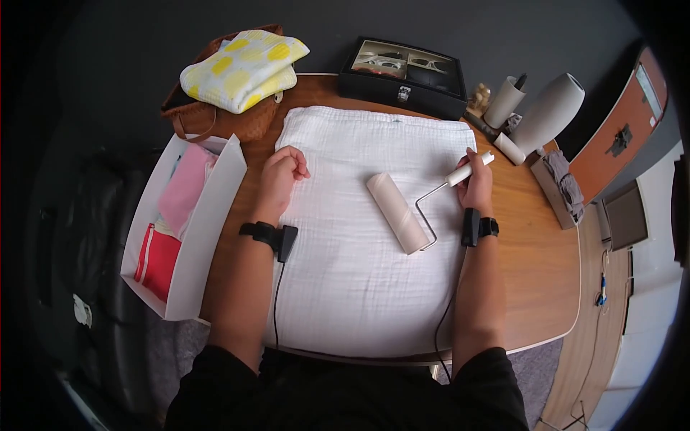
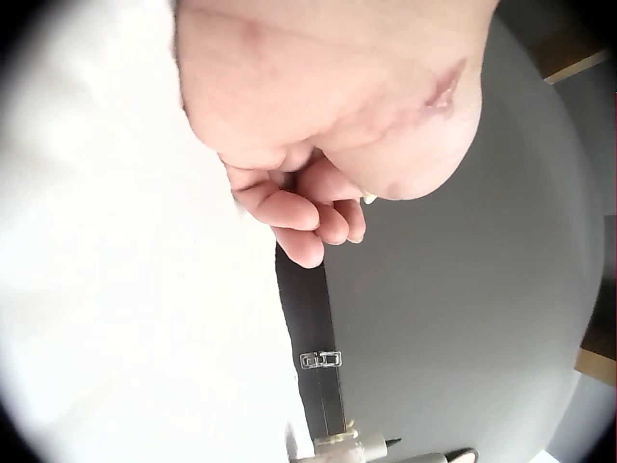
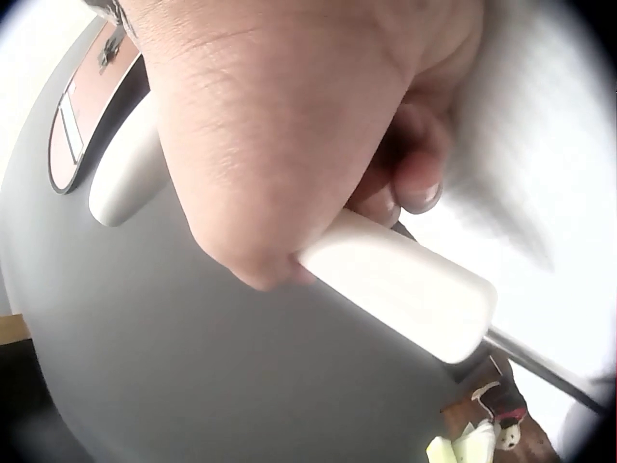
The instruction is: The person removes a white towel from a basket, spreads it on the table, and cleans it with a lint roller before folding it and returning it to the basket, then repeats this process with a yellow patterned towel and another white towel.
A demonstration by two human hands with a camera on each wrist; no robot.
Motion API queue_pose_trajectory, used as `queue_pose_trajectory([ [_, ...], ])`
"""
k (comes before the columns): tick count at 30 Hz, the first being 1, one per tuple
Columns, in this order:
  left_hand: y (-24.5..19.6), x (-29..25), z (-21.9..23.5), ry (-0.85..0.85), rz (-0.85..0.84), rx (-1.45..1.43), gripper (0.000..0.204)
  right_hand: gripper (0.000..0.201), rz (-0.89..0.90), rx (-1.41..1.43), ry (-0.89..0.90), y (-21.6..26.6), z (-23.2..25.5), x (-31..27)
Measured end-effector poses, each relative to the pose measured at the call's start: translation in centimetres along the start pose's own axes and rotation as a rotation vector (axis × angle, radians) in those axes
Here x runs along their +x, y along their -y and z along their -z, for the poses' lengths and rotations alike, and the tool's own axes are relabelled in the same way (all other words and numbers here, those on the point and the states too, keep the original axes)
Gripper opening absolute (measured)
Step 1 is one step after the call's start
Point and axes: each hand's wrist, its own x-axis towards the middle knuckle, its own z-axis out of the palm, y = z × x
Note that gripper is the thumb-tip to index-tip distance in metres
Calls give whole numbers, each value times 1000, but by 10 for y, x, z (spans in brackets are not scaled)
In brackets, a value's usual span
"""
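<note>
A lint roller (image 1: 397, 213) with a pale cylinder and bent wire arm lies over a white muslin cloth (image 1: 345, 302) spread on the table. My right hand (image 1: 476, 185) grips its white handle (image 3: 395, 285), which points up and right in the head view. The roller's cylinder overlaps the right half of the cloth. At the cloth's left edge is my left hand (image 1: 283, 179), its fingers (image 2: 280, 207) loosely curled with nothing in them. The left wrist view shows its palm side above the white cloth.
Left stands a white box (image 1: 219, 208) holding pink and red folded fabric. Behind it, a yellow-spotted cloth (image 1: 244, 68) tops a brown basket (image 1: 255, 123). A black glasses case (image 1: 402, 97) sits at the back. A white vase (image 1: 550, 111) and grey box (image 1: 557, 194) stand right.
</note>
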Motion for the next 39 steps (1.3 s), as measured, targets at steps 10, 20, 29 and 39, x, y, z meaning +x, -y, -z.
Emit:
queue_pose_trajectory([
  [10,2,13,-13,62,-10,-14,17,34,-6,26,-12,3,20,31],
  [20,2,14,6,149,66,-250,12,35,-203,-242,530,13,-27,-26],
  [29,-8,18,15,188,155,-577,12,26,-22,139,-81,7,5,21],
  [39,-6,23,22,216,193,-729,17,27,-144,-232,386,9,-38,-30],
])
